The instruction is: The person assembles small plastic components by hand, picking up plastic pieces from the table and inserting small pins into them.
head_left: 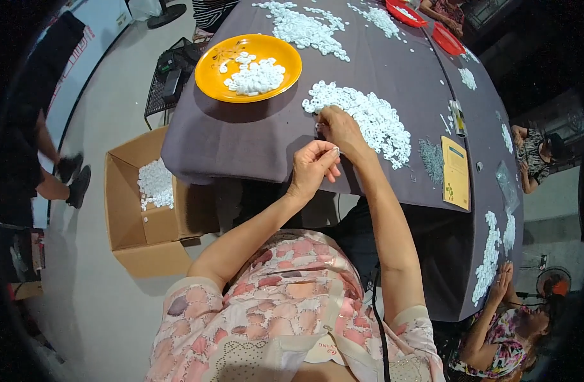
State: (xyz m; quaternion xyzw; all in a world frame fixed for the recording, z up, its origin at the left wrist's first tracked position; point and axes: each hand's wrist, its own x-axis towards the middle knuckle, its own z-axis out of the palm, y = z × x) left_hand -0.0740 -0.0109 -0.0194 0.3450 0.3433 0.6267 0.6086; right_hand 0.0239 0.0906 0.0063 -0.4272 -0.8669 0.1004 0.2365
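- The small white plastic piece (pixel 336 151) is at the left hand's (pixel 312 167) fingertips, by the near edge of the grey cloth-covered table (pixel 241 151); thumb and forefinger pinch it.
- It is probably light, stiff and rather slippery, best gripped at its rim.
- The right hand (pixel 343 130) curls down at the left end of the broad pile of white pieces (pixel 382 121); whether it pinches anything, I cannot tell.
- One piece shows in the left hand; the pile's overlap too much to count.
- Left: one round orange-yellow bowl (pixel 206 75) holding more.
- Right: one yellow rectangular card (pixel 455 172), one heap of thin grey pieces (pixel 431 160) just left of it.
- Left, below the table: one open brown cardboard box (pixel 127 219).
- Far right: two red dishes (pixel 446 41).
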